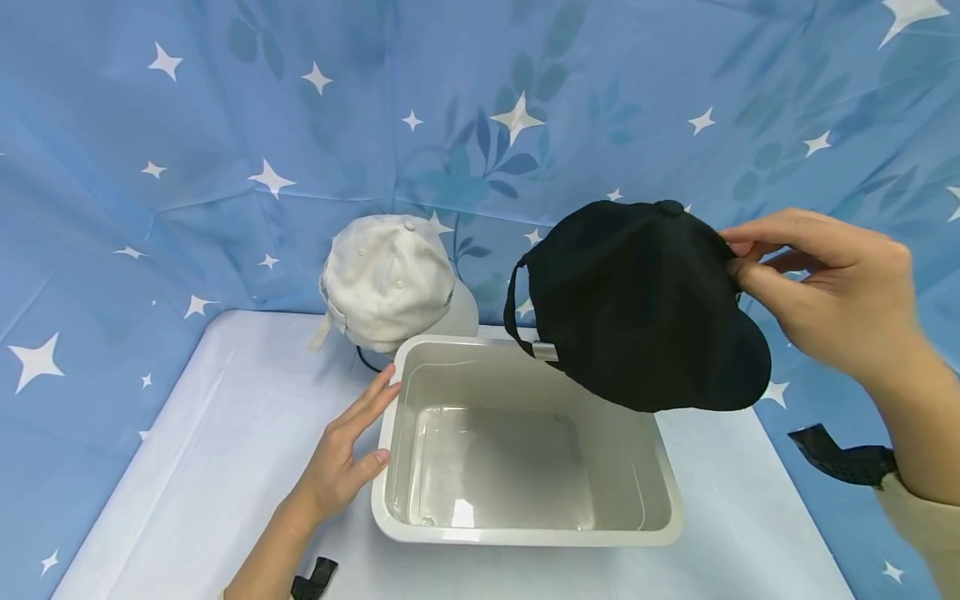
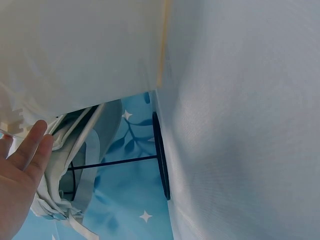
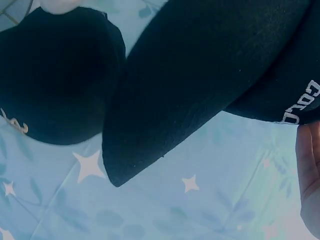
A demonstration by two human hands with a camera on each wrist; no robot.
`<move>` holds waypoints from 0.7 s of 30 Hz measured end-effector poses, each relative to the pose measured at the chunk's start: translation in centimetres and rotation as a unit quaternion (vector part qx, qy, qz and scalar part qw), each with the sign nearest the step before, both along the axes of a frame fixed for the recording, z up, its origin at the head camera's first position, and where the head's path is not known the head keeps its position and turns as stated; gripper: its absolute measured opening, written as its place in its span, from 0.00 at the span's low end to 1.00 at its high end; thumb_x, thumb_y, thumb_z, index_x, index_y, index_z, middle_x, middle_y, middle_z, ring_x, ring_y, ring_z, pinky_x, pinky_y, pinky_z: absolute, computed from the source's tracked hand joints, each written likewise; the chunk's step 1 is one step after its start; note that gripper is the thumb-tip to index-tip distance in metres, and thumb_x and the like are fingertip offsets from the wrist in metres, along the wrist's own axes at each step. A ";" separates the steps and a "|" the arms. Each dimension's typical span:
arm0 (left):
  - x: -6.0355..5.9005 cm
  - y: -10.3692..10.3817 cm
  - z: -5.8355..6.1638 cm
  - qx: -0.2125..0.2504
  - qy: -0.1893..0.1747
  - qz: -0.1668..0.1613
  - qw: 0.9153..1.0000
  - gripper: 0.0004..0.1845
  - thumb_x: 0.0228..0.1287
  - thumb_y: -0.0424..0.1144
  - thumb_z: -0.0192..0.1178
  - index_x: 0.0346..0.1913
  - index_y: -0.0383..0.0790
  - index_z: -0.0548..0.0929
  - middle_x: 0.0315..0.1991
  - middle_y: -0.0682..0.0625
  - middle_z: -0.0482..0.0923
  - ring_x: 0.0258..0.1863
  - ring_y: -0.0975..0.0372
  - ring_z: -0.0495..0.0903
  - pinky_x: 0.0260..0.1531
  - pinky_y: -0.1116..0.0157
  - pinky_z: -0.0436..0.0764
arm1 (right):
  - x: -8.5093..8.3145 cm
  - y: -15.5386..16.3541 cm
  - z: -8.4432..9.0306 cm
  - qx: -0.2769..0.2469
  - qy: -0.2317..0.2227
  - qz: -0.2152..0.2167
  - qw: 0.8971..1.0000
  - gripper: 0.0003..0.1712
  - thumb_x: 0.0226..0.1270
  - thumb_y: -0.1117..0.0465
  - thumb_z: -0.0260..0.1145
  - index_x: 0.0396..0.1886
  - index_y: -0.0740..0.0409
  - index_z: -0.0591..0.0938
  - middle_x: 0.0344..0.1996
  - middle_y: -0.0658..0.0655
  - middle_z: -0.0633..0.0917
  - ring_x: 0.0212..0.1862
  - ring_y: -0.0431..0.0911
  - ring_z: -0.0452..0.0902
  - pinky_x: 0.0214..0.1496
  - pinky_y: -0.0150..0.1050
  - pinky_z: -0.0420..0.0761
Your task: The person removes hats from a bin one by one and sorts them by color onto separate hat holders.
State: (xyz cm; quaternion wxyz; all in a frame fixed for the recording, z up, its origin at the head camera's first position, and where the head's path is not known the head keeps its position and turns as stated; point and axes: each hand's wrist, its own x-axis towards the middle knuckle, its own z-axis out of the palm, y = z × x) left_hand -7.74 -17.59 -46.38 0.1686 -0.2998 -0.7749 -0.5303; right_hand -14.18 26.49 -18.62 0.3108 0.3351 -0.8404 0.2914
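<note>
A black baseball cap [image 1: 637, 308] hangs tilted above the back right of a beige plastic basin [image 1: 528, 537], its strap with a metal buckle toward the left. My right hand [image 1: 836, 283] pinches the cap's right side between thumb and fingers. White lettering on the cap's front [image 3: 302, 102] and its brim [image 3: 185, 95] show in the right wrist view. My left hand [image 1: 341, 462] rests with extended fingers against the basin's left rim. Inside, the basin holds nothing visible. Behind it, a white cap [image 1: 393, 283] sits on a thin black stand [image 2: 161, 155].
The basin stands on a white-covered table [image 1: 202, 450]. Blue star-patterned cloth [image 1: 225, 167] hangs behind and around it. In the right wrist view a second dark, rounded shape [image 3: 60, 80] with light lettering sits left of the brim. Black straps [image 1: 843, 454] are near both wrists.
</note>
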 end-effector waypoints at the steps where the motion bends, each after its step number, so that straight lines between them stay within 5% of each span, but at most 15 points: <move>1: 0.0 0.0 0.0 -0.001 0.001 0.000 1.000 0.37 0.60 0.36 0.57 0.76 0.31 0.70 0.81 0.40 0.59 0.79 0.51 0.61 0.75 0.68 0.60 | -0.1 0.2 0.1 -0.004 0.000 -0.006 1.000 0.12 0.58 0.81 0.65 0.39 0.74 0.89 0.38 0.32 0.86 0.35 0.30 0.79 0.43 0.23 0.77; 21: 0.0 0.1 0.1 0.000 0.002 0.004 1.000 0.37 0.60 0.36 0.56 0.76 0.33 0.71 0.81 0.40 0.59 0.79 0.51 0.62 0.75 0.68 0.61 | -3.7 2.9 0.2 -0.016 -0.004 -0.153 0.988 0.16 0.70 0.71 0.60 0.52 0.69 0.88 0.41 0.23 0.77 0.41 0.24 0.72 0.44 0.20 0.70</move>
